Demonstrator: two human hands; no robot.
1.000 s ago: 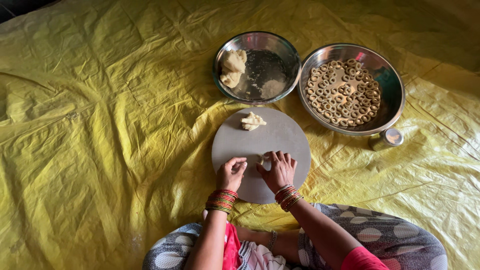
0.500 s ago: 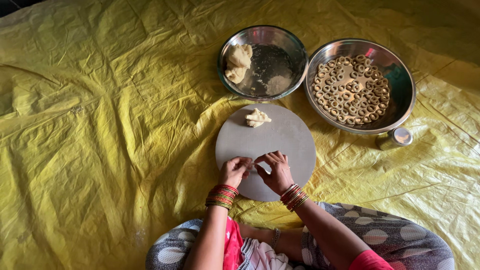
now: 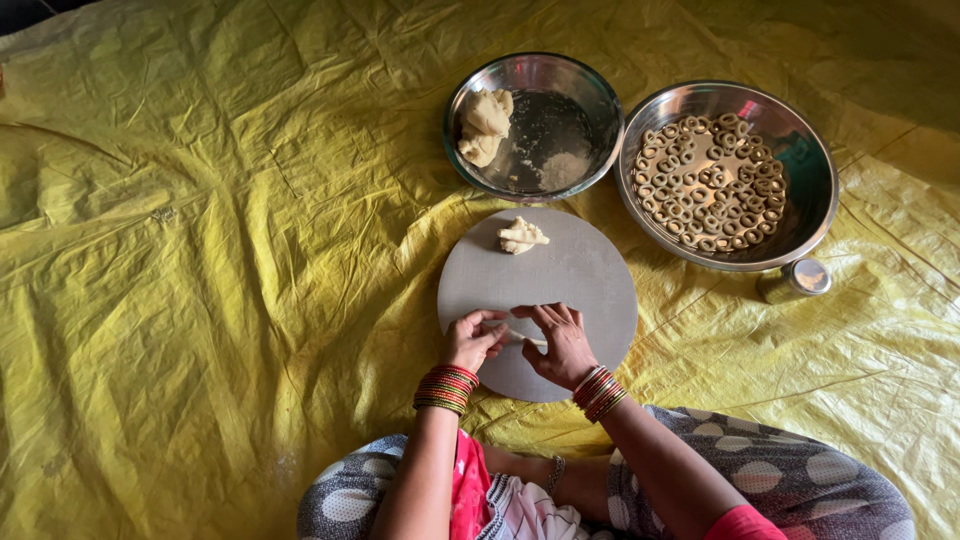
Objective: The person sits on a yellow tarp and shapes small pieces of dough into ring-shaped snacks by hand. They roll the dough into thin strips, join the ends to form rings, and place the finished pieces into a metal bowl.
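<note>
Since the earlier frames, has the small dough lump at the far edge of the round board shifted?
No. The dough lump sits at the same far edge of the round board, just below the dough bowl; only the camera view drifted.

left hand (image 3: 472, 342) and right hand (image 3: 560, 343) palms down, fingertips meeting (wrists bangled).

Bare round board (image 3: 580, 280) is lying open beyond both hands; a dough lump (image 3: 521, 236) and two steel bowls (image 3: 600, 95) (image 3: 815, 170) are blocking farther ahead.
</note>
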